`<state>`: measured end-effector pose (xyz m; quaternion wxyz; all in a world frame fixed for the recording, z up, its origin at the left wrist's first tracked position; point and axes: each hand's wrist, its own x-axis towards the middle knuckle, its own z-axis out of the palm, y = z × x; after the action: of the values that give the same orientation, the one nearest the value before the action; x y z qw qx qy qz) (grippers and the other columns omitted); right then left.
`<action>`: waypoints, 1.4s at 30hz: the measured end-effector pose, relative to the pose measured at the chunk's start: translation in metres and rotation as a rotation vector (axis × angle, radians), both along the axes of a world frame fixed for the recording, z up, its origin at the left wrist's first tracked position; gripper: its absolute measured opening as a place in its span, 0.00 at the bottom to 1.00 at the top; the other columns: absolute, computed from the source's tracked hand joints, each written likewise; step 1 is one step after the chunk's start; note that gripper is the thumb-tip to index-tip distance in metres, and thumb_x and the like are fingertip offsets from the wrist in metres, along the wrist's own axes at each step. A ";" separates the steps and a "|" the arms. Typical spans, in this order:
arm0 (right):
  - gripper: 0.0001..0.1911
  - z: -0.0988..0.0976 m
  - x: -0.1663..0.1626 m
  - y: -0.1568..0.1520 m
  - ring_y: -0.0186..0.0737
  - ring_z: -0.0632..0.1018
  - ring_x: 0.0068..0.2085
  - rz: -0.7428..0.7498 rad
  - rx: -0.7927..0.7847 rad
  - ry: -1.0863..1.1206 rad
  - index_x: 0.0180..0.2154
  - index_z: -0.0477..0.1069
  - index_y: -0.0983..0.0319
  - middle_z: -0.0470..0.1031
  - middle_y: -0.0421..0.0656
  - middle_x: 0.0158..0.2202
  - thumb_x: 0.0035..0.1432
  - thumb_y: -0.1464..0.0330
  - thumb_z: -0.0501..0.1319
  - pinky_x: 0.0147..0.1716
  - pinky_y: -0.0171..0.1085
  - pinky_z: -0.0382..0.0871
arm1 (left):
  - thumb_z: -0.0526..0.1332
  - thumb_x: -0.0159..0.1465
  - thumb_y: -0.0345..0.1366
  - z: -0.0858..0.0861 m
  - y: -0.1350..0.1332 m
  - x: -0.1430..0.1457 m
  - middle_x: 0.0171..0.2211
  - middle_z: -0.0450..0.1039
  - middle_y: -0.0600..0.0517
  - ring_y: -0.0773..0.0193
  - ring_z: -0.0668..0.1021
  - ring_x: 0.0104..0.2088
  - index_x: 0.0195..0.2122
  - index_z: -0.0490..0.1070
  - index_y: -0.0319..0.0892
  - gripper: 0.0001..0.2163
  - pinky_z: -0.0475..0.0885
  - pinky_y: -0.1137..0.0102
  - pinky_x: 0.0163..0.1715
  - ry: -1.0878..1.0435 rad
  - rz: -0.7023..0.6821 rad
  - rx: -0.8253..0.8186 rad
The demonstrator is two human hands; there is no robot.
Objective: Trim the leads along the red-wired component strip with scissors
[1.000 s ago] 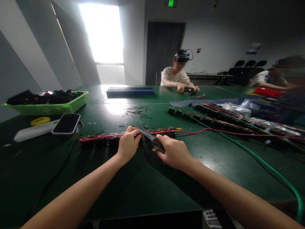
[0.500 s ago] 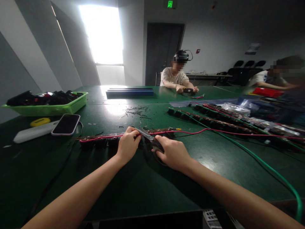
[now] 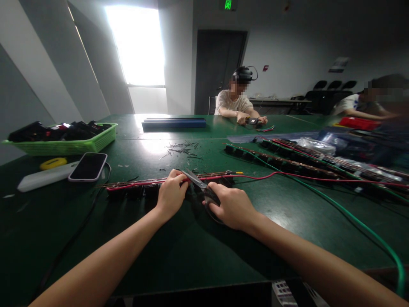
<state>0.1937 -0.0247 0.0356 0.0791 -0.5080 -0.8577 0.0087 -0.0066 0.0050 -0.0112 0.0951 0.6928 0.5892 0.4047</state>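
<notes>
Gripping the scissors (image 3: 197, 179) in our right hand (image 3: 231, 202), we hold the blades at the middle of the black strip (image 3: 140, 190); whether they touch it, we cannot tell. Our left hand (image 3: 171, 192) pinches the red wire (image 3: 255, 178), which runs along the strip and past its right end. Beyond the strip we see dark clippings (image 3: 182, 149); beyond its left end, a phone (image 3: 88, 166).
</notes>
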 end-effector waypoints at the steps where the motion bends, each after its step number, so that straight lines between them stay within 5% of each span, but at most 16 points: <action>1: 0.20 0.001 0.000 0.000 0.45 0.78 0.40 -0.001 -0.004 -0.004 0.52 0.64 0.58 0.77 0.45 0.45 0.61 0.58 0.54 0.34 0.36 0.61 | 0.57 0.63 0.35 0.000 0.000 0.000 0.41 0.70 0.53 0.70 0.73 0.27 0.35 0.76 0.45 0.07 0.68 0.74 0.26 -0.001 0.001 -0.003; 26: 0.15 0.001 0.003 0.004 0.44 0.78 0.37 -0.011 0.062 -0.047 0.50 0.64 0.58 0.78 0.44 0.41 0.62 0.62 0.54 0.32 0.35 0.60 | 0.58 0.63 0.37 0.000 0.002 0.000 0.41 0.70 0.52 0.70 0.73 0.27 0.38 0.77 0.45 0.08 0.69 0.74 0.27 -0.017 0.007 -0.001; 42: 0.22 0.006 0.003 0.002 0.47 0.76 0.43 -0.055 0.104 -0.024 0.51 0.63 0.59 0.73 0.47 0.47 0.57 0.57 0.56 0.33 0.36 0.61 | 0.57 0.63 0.36 0.002 0.000 0.000 0.41 0.70 0.51 0.70 0.73 0.26 0.36 0.77 0.44 0.08 0.68 0.73 0.26 -0.005 0.010 -0.008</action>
<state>0.1965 -0.0230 0.0418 0.0955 -0.5264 -0.8437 -0.0441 -0.0063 0.0050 -0.0096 0.0973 0.6883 0.5942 0.4046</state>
